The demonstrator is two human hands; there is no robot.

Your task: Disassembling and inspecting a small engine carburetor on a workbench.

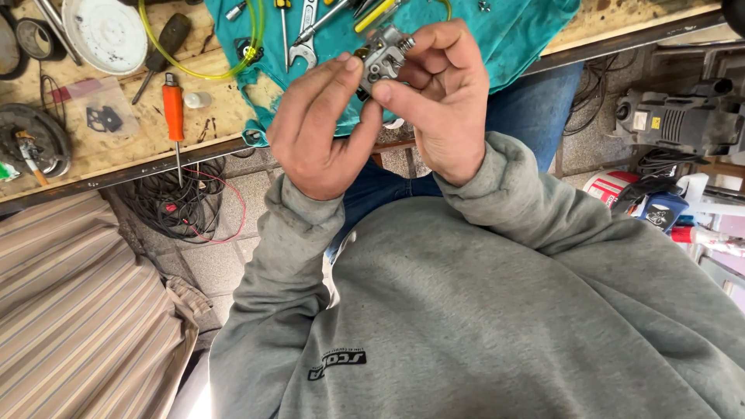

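Both hands hold a small grey metal carburetor-like part (380, 56) up in front of my chest, over the edge of the wooden workbench (124, 147). My left hand (318, 132) grips the part's left side with thumb and fingertips. On the other side, my right hand (442, 97) wraps around it, thumb pressed on its lower face and fingers curled over the top. Grey sweatshirt sleeves cover both arms.
A teal cloth (512, 31) on the bench carries a wrench (304, 35) and other tools. An orange-handled screwdriver (173, 112), yellow-green tubing (198, 74) and a white round lid (105, 32) lie left. Coiled cables (182, 206) sit on the floor, a grey machine (683, 120) right, striped fabric (77, 310) lower left.
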